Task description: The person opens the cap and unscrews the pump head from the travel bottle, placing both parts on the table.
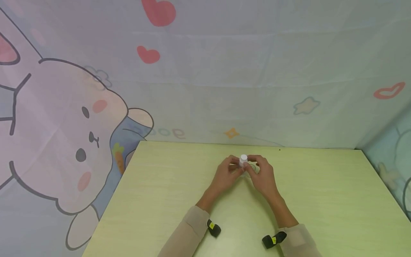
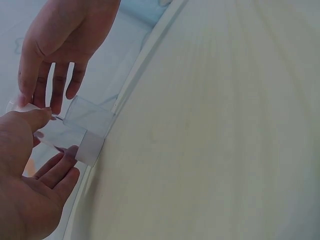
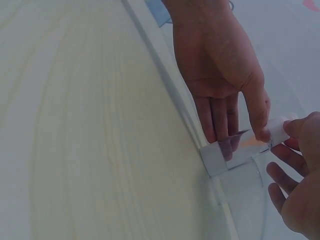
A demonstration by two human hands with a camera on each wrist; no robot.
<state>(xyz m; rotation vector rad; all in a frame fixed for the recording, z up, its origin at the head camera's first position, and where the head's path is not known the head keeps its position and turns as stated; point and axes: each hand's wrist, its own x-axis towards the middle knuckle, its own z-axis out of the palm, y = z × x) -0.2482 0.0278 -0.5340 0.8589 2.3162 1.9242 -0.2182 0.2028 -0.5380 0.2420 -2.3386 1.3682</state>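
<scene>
A small white bottle [image 1: 242,163] with a white cap stands upright between both hands near the far side of the table. My left hand [image 1: 224,176] grips its body between thumb and fingers, clearest in the right wrist view, where the bottle's pale lower end [image 3: 215,159] shows. At the top, my right hand [image 1: 263,176] pinches the cap [image 1: 243,157] with thumb and forefinger, its other fingers hanging loosely. Close beside the bottle is a clear, round container [image 2: 87,116], partly hidden by the right hand in the head view.
The pale yellow-green tabletop [image 1: 321,192] reaches well out on both sides. A printed fabric backdrop [image 1: 218,71] with a rabbit, hearts and stars hangs behind its far edge. Black straps with yellow marks, such as the one on the left wrist [image 1: 213,228], sit over beige sleeves [image 1: 186,233].
</scene>
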